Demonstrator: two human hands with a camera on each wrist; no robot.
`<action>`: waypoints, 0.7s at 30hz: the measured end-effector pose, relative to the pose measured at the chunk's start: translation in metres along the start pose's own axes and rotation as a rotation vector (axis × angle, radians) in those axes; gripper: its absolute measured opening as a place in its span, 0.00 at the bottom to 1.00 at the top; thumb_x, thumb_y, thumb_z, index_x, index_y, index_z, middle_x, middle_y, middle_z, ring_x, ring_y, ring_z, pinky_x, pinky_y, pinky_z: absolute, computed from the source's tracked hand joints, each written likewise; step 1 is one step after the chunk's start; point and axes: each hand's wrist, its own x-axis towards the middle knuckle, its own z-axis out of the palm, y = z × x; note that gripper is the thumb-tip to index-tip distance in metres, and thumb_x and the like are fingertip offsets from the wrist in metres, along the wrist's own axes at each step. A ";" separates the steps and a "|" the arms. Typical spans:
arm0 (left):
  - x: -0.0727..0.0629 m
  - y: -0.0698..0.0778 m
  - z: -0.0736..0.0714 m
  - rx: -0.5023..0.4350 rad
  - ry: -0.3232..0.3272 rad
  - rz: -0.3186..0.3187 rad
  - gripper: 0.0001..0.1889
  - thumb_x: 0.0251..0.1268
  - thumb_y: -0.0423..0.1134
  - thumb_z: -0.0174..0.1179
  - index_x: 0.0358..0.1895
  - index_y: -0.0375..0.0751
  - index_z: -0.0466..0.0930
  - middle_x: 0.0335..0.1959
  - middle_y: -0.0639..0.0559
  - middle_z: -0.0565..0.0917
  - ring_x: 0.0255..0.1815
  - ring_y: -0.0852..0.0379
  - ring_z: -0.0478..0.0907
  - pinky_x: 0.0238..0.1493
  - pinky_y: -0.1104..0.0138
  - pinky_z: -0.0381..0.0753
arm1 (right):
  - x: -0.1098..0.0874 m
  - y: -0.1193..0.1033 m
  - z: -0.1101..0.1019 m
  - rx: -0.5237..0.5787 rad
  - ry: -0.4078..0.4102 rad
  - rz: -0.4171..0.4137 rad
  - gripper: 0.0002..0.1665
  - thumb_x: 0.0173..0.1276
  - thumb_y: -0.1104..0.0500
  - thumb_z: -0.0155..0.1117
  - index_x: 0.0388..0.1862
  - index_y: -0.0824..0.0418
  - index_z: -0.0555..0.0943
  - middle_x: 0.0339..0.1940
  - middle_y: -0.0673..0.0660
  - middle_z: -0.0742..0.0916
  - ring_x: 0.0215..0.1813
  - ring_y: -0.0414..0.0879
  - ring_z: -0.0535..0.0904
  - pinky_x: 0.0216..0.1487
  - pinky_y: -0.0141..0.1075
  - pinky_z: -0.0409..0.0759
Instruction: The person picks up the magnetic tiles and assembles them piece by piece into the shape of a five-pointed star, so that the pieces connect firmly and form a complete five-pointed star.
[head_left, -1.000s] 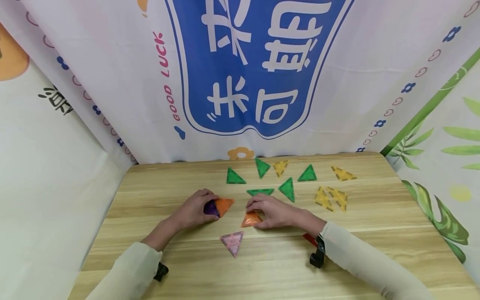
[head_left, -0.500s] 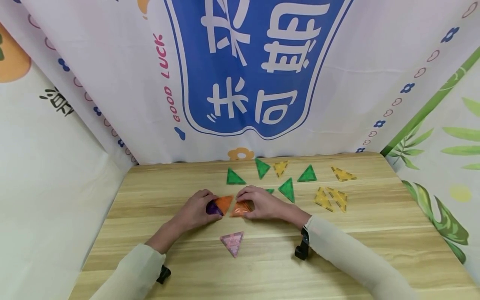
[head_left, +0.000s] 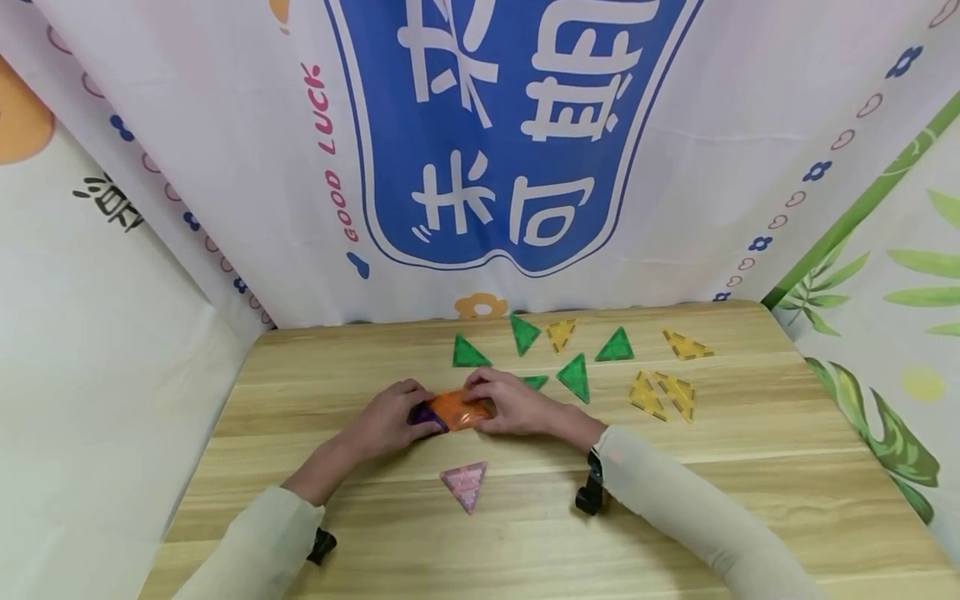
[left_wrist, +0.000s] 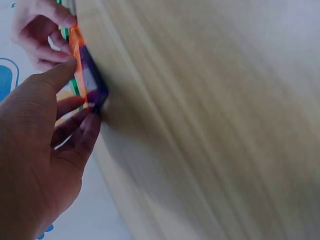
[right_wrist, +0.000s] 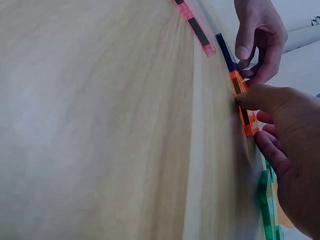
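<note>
My left hand (head_left: 390, 417) pinches a dark purple triangular magnetic tile (head_left: 429, 419) between thumb and fingers. An orange triangle tile (head_left: 446, 405) lies along its right side. From the right, my right hand (head_left: 516, 405) grips a second orange triangle tile (head_left: 474, 416), its edge against the first one, so the three form a row low over the wood. The right wrist view shows the thumb on the orange tile's (right_wrist: 245, 112) magnet edge. Fingers partly cover both ends of the row. A pink triangle tile (head_left: 466, 486) lies nearer the body.
Several green triangle tiles (head_left: 575, 377) lie behind the right hand, one partly hidden by it. Several yellow triangle tiles (head_left: 677, 395) are spread to the back right. The wooden table (head_left: 360, 358) ends at a printed cloth backdrop (head_left: 675, 225).
My right hand has moved left with its orange tile, closing the gap to the other orange tile. The left hand has stayed nearly in place, and the pink tile has not moved.
</note>
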 end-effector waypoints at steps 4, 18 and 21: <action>0.000 -0.002 -0.007 0.021 -0.053 0.033 0.23 0.69 0.41 0.73 0.63 0.35 0.85 0.55 0.43 0.83 0.54 0.48 0.82 0.58 0.52 0.85 | -0.007 -0.005 -0.001 -0.031 0.030 0.006 0.25 0.67 0.54 0.80 0.60 0.63 0.87 0.62 0.58 0.82 0.65 0.49 0.79 0.69 0.40 0.79; 0.020 -0.008 -0.018 -0.112 -0.252 0.282 0.30 0.72 0.27 0.66 0.76 0.40 0.75 0.79 0.40 0.70 0.78 0.36 0.67 0.74 0.41 0.72 | -0.054 -0.059 0.015 -0.020 0.118 -0.065 0.32 0.58 0.41 0.85 0.53 0.61 0.87 0.56 0.53 0.85 0.61 0.46 0.81 0.66 0.37 0.81; 0.024 -0.006 -0.018 -0.119 -0.290 0.306 0.29 0.72 0.25 0.63 0.75 0.40 0.76 0.79 0.41 0.70 0.77 0.38 0.67 0.73 0.42 0.72 | -0.059 -0.068 0.023 -0.035 0.113 -0.061 0.35 0.56 0.38 0.85 0.53 0.59 0.87 0.55 0.52 0.84 0.60 0.44 0.79 0.64 0.35 0.81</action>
